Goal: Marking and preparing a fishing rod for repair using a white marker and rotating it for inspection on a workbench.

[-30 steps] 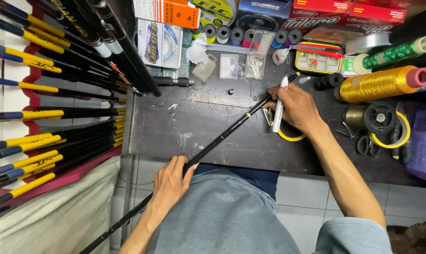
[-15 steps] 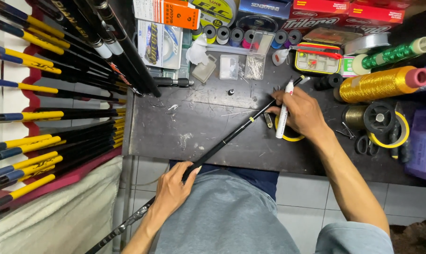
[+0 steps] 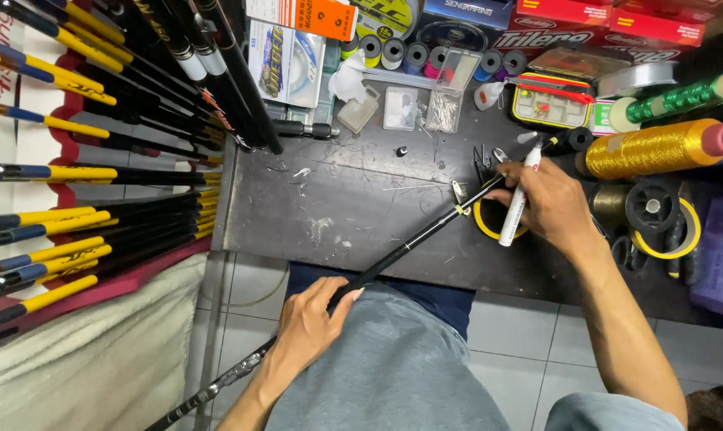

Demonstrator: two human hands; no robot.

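Black rod [image 3: 409, 247] lies diagonal, long axis running from past the near left edge of the table [image 3: 361, 215], down by the person's lap, up to the middle-right of the table top. Left hand [image 3: 309, 315] grips the rod at mid-length just off the near edge, fingers curled shut around the shaft, thumb on top. Right hand [image 3: 549, 203] sits at the rod's upper end on the table, fingers closed on a white pen [image 3: 517, 203] held nearly upright, its dark tip pointing toward the far edge; the same hand seems to pinch the rod tip too, though the contact is partly hidden. A small metal guide [image 3: 459, 191] sits on the rod just left of the right hand, so the right hand is the nearer one to it, left hand well apart down the shaft. Yellow tape ring [image 3: 489, 223] lies under the rod tip beside the pen. Gold thread spool [image 3: 657, 148] and green spool [image 3: 677, 100] rest by the far right corner; rack of yellow-and-black rods [image 3: 66, 215] stands off the left edge.
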